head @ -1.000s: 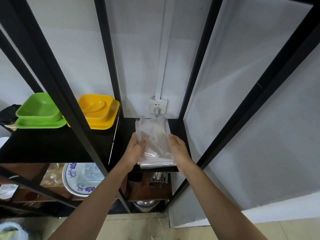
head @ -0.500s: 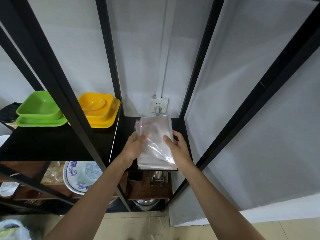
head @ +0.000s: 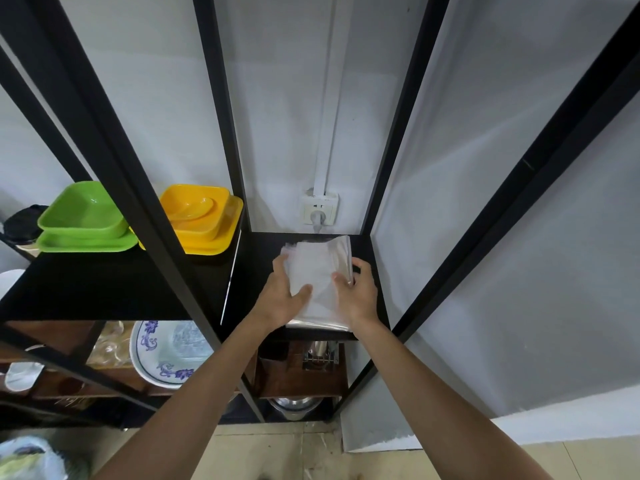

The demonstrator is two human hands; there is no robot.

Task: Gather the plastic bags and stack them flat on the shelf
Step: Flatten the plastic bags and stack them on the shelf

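A stack of clear plastic bags [head: 320, 268] lies flat on the black shelf [head: 256, 271] in the narrow right bay of the rack. My left hand [head: 282, 299] rests on the stack's left side, palm down, thumb across the top. My right hand [head: 356, 294] holds the stack's right edge, fingers curled over it. Both hands press on the bags from either side. The stack's near edge lies close to the shelf's front edge, and its far end reaches towards the wall.
Black rack posts [head: 221, 116] frame the bay. A wall socket with a plug [head: 319, 211] sits just behind the shelf. Yellow dishes [head: 199, 220] and green dishes [head: 83, 220] stand on the left shelf. A blue-patterned plate [head: 166, 351] and metal ware lie on lower shelves.
The bags have gone from held slightly raised to lying flat and further back on the shelf. Both hands have slid forward and now press on the stack's sides.
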